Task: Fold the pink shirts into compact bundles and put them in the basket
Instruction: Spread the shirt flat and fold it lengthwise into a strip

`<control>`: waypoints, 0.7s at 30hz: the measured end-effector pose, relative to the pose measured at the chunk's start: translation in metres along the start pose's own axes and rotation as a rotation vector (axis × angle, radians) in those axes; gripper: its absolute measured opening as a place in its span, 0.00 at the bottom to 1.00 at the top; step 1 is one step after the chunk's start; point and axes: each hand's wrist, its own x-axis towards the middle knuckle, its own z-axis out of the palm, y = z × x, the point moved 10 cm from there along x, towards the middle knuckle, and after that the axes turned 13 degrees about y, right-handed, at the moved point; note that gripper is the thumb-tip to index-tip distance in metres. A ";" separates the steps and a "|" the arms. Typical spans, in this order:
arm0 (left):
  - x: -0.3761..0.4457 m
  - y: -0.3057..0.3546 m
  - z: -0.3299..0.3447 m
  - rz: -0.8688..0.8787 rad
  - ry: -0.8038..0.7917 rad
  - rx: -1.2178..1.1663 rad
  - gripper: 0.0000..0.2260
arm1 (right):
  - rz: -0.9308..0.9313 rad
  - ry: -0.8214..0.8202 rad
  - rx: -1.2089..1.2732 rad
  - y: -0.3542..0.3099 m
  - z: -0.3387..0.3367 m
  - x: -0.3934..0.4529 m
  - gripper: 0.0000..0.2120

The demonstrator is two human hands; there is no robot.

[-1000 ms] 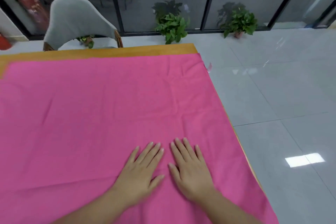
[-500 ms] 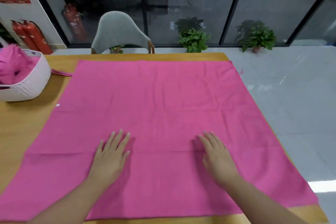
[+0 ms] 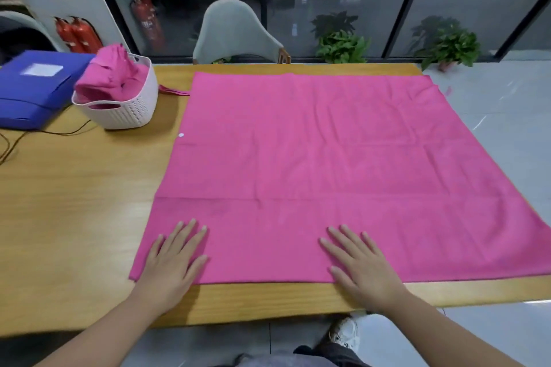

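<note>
A large pink cloth [image 3: 313,164] lies spread flat over the right half of the wooden table [image 3: 74,194]. My left hand [image 3: 174,259] presses flat on its near left corner, fingers straight. My right hand [image 3: 360,265] lies flat on the near edge, right of the middle. A white perforated basket [image 3: 125,113] stands at the back left of the table, apart from the cloth, with bundled pink fabric [image 3: 114,74] heaped in it.
A blue folder box [image 3: 32,86] sits left of the basket, with a thin cable [image 3: 59,132] trailing by it. A small pink scrap [image 3: 173,90] lies beside the basket. A grey chair [image 3: 235,33] stands behind the table. The cloth's right edge reaches the table's right edge.
My hands have slid apart and back to the cloth's near edge, the left one reaching the near left corner. The view has swung left and pulled back, showing the basket and folder.
</note>
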 end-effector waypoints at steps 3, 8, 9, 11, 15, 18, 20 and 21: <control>-0.003 -0.018 -0.019 -0.136 0.113 -0.048 0.26 | 0.048 -0.029 0.023 -0.007 0.000 0.007 0.30; -0.023 -0.051 -0.045 -0.480 0.314 -0.088 0.18 | -0.072 -0.038 0.094 -0.070 0.009 0.025 0.30; -0.028 -0.057 -0.047 -0.532 0.334 -0.123 0.19 | -0.093 -0.021 0.095 -0.084 0.009 0.029 0.28; -0.038 -0.064 -0.050 -0.592 0.369 -0.227 0.19 | -0.103 0.046 0.135 -0.103 0.005 0.036 0.23; -0.047 -0.068 -0.058 -0.635 0.430 -0.452 0.16 | -0.240 0.129 0.094 -0.129 0.002 0.040 0.14; -0.043 -0.071 -0.070 -0.589 0.463 -0.573 0.14 | -0.280 0.151 0.113 -0.134 -0.009 0.047 0.12; -0.042 -0.074 -0.076 -0.554 0.445 -0.576 0.15 | -0.250 0.074 0.200 -0.134 -0.013 0.053 0.11; -0.042 -0.072 -0.075 -0.515 0.397 -0.555 0.17 | -0.230 -0.011 0.227 -0.133 -0.011 0.053 0.12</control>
